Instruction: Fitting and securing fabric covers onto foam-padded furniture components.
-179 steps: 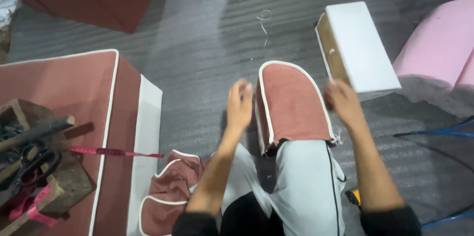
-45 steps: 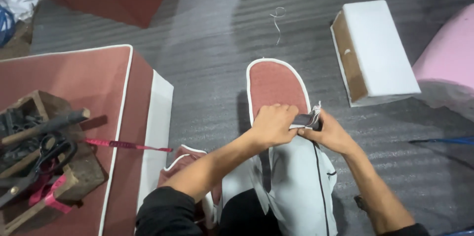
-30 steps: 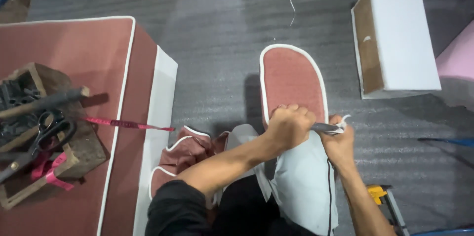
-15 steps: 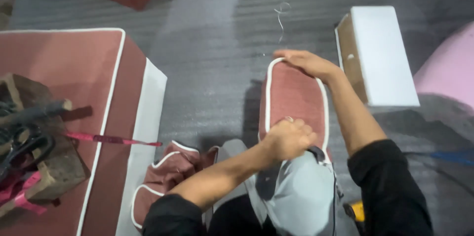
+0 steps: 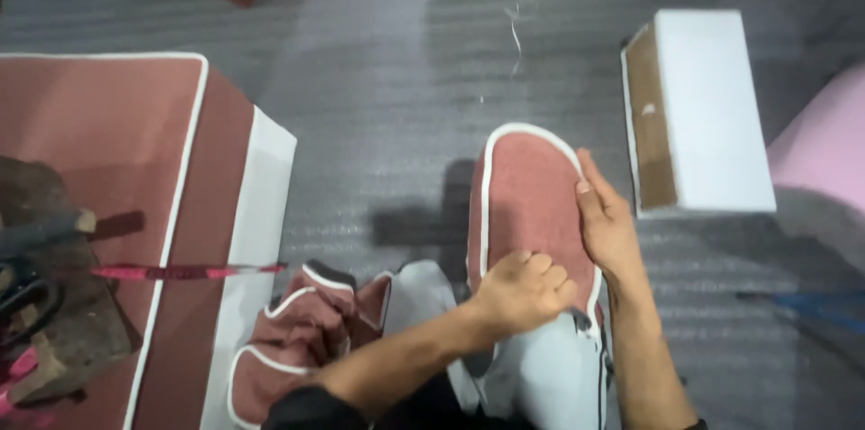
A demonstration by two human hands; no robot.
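From the head view, the red cushion cover with white edging lies on the grey floor, partly pulled over its grey filling. The left hand is curled, gripping the cover's lower edge; the right hand lies flat along its right side. The lower part seems still uncovered. A white block stands near the right; the floor ahead gives room.

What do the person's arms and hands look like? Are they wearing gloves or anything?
No gloves: both hands are bare, the left hand and the right hand. No rings, watch or bracelet show. The forearms are bare too. A dark sleeve, black or near it, sits pushed up by the left elbow, and a sliver of dark sleeve shows on the right arm at the bottom edge.
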